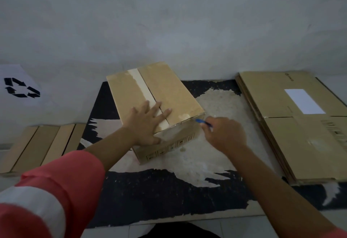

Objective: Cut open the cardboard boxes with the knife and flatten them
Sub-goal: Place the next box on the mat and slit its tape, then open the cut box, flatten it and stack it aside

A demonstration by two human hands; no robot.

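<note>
Sleeve [47,190], red with white band, lowest left, closest to lens. Leads up to left hand [148,123]: lies flat on box [169,91] top, fingers straight and spread across tape [139,82]; presses down, grips nothing. Right hand [225,134] just beside box's near right corner: curled round knife [202,122], blue, mostly buried in the fist.

Knife tip at top edge of that corner, touching or just short, cannot tell. Long axis roughly level; points left and a little away, into the box.

Box in middle of mat [169,196], closed, full height, flaps down. Long axis runs away from the person, far end swung left; tape follows that axis. Printed end face toward camera. Dark line beside tape: slit or plain flap seam, unclear.

Progress, as a guess: stack [281,134] of flat cardboard at right, touching mat edge, reads as boxes already done. More cardboard [37,147] low at left, well apart from box; done or waiting, cannot tell. Current box looks barely started: cut at corner about to begin, then opening and flattening all left.

Sign [18,87] with recycling arrows on wall, far left.
</note>
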